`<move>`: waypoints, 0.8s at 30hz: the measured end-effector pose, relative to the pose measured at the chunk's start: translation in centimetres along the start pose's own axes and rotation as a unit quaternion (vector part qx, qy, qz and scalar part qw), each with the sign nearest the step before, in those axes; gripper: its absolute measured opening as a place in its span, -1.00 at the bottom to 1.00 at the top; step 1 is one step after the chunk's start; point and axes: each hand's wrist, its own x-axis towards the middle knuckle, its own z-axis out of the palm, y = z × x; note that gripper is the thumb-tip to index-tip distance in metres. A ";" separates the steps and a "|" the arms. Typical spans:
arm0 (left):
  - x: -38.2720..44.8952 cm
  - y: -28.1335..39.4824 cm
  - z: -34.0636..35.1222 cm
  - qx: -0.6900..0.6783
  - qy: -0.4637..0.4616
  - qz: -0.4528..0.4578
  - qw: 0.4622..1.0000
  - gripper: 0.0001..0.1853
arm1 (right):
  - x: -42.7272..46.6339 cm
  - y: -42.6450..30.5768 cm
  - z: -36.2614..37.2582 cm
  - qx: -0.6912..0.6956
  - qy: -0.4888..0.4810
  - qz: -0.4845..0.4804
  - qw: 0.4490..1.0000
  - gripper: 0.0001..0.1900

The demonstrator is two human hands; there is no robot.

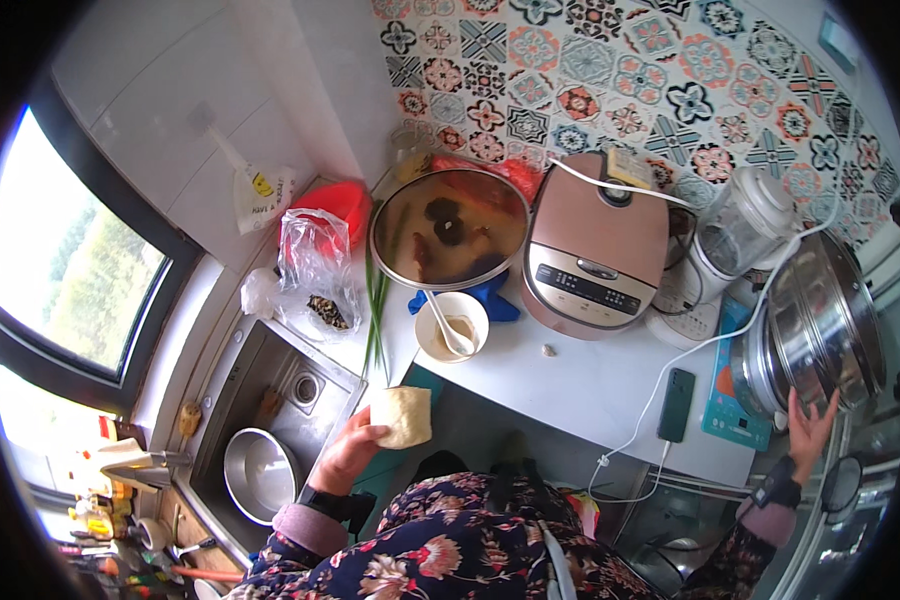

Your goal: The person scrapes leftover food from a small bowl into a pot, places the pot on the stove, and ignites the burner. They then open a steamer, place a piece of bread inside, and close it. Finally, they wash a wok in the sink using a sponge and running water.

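Note:
My left hand (pixel 350 451) holds a pale, squarish block of food (pixel 403 417), perhaps bread or a steamed bun, between the sink and the counter. At the far right, my right hand (pixel 811 429) has its fingers spread at the lower edge of a stacked stainless-steel steamer pot (pixel 825 322); whether it touches the metal is unclear. A white bowl (pixel 427 346) with a white spoon (pixel 454 335) and some brownish contents stands on the counter, just below a round glass lid (pixel 450 225).
A pink-brown rice cooker (pixel 598 240), a blender (pixel 742 225) and a charging phone (pixel 673 405) with its white cable are on the counter. Green onions (pixel 375 322) lie beside a plastic bag (pixel 319 277). The steel sink (pixel 330 375) holds a metal basin (pixel 261 475).

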 end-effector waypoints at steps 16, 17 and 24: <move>11.8 1.1 2.8 -0.022 -0.117 -0.042 0.992 -0.19 | 0.8 -3.2 4.9 -0.034 0.008 -0.016 0.999 -0.38; 12.0 1.2 2.8 -0.023 -0.121 -0.052 0.991 -0.18 | 1.1 -3.8 4.9 0.174 0.027 0.095 0.980 -0.48; 13.1 1.9 2.4 -0.015 -0.121 -0.057 0.991 -0.18 | 0.6 -6.2 6.1 0.354 0.197 0.285 0.869 -0.30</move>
